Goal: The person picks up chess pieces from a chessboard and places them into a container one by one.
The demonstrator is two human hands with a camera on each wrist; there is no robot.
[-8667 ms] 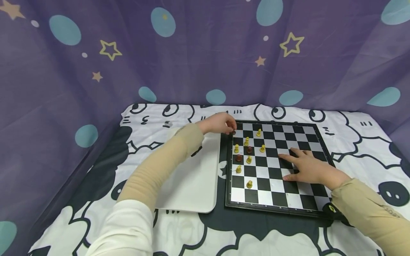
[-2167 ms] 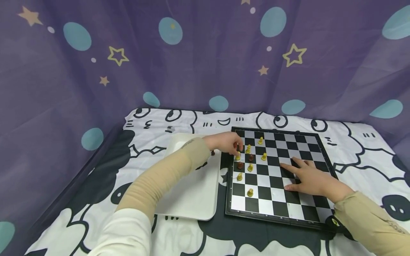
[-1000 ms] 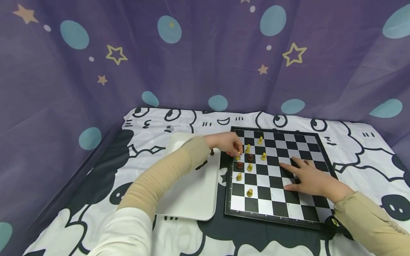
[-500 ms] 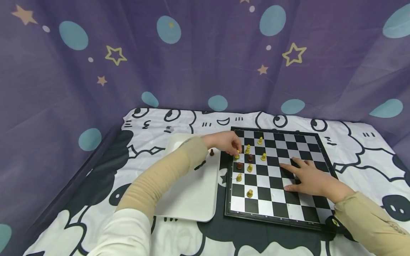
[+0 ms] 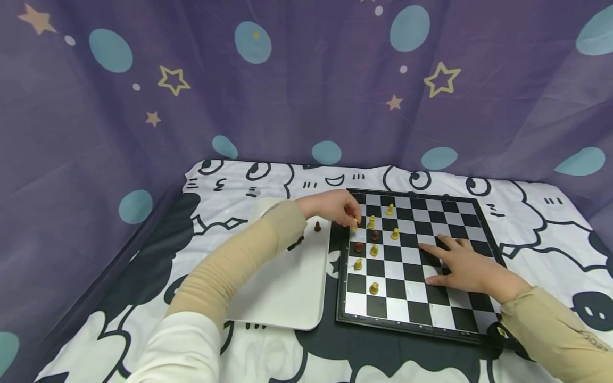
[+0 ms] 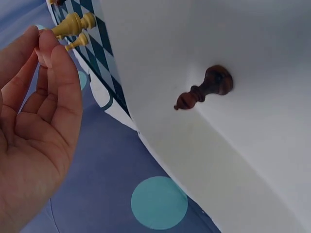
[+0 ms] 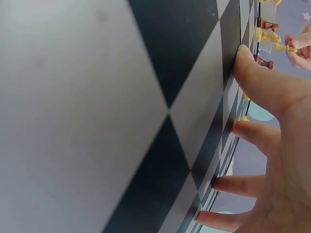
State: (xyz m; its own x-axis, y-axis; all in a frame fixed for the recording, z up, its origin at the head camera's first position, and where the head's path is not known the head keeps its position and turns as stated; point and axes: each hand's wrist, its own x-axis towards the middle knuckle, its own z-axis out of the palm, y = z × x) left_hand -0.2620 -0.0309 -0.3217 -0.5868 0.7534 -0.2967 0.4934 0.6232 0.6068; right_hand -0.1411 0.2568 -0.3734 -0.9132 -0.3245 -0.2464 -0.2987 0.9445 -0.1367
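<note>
My left hand pinches a yellow chess piece between thumb and fingertips, just above the far left squares of the chessboard. The fingertips hide part of that piece. Spread flat on the right half of the board, my right hand touches the squares with its fingertips and holds nothing. Several yellow pieces, such as this one, stand on the left side of the board, with two reddish-brown pieces among them. A dark brown bishop stands upright in the white tray.
The tray lies just left of the board, partly under my left forearm. Both rest on a black and white cartoon-print cloth. Behind hangs a purple curtain with stars and blue ovals.
The dark piece formerly by my left hand at the board's far left corner now stands in the tray. My left hand took the yellow piece and lifted it off its square. The right hand stayed.
</note>
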